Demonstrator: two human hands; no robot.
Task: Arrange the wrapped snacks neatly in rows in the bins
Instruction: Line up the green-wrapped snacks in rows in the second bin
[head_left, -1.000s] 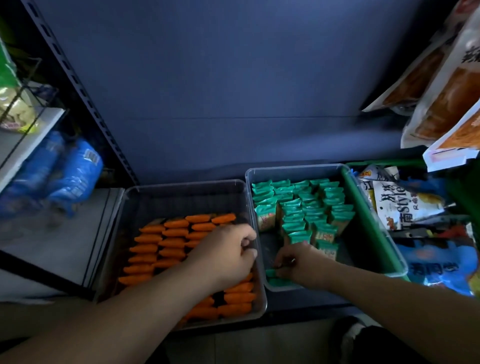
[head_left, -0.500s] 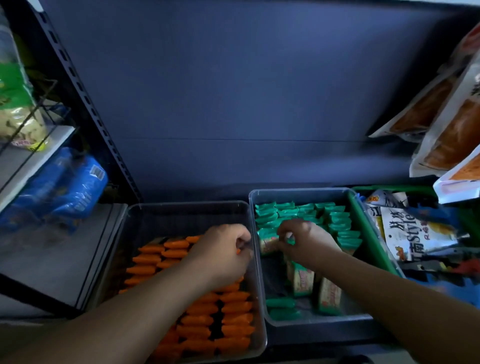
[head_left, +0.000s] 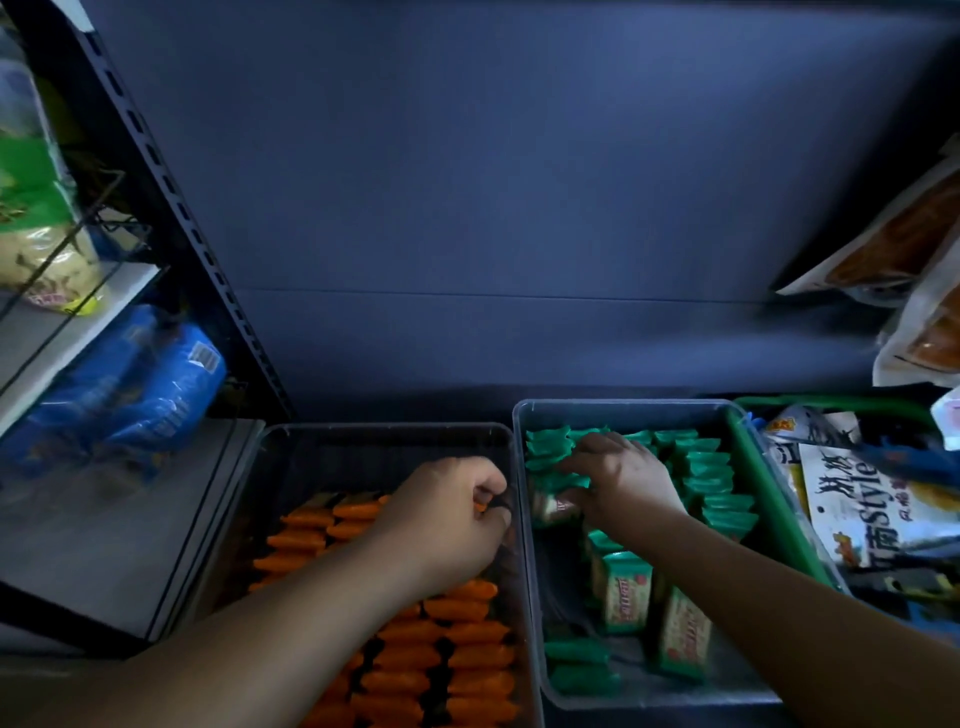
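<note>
Two clear bins sit side by side. The left bin (head_left: 384, 427) holds glossy orange snacks (head_left: 467, 631) in packed rows. The left hand (head_left: 447, 514) hovers over them, fingers curled; I cannot tell if it grips one. In the right bin (head_left: 623, 404), the right hand (head_left: 618, 480), now farther back than before, presses straight fingers on the rear green snacks (head_left: 722, 504).

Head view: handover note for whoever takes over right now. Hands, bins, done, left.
Left hand: in the left bin, fingers curled at the back end of the orange snacks; grip hidden.
Right hand: in the right bin, fingers laid on the back-left green snacks.
Done: orange rows fill near and middle; green rows stand at back and right.
Left: loose green snacks toward the front, some standing, some flat; row them.
</note>
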